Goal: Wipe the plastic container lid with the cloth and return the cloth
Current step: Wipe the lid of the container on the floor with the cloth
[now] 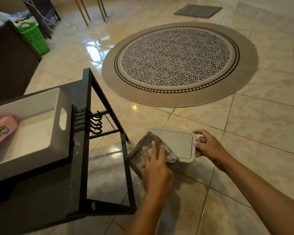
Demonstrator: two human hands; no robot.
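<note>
A white plastic container lid [178,143] with rounded corners is held above the tiled floor, low in the middle of the head view. My right hand [206,145] grips its right edge between thumb and fingers. A folded grey-brown cloth [143,152] lies over the lid's left part. My left hand [155,168] presses flat on the cloth, fingers spread, holding it against the lid. The lid's left end is hidden under the cloth.
A black metal rack [92,150] stands at the left with a white tray [41,138] on it holding a pink packet [2,129]. Black hooks [96,122] hang on its side. A round patterned rug [178,63] lies ahead; a green basket [34,38] stands far left.
</note>
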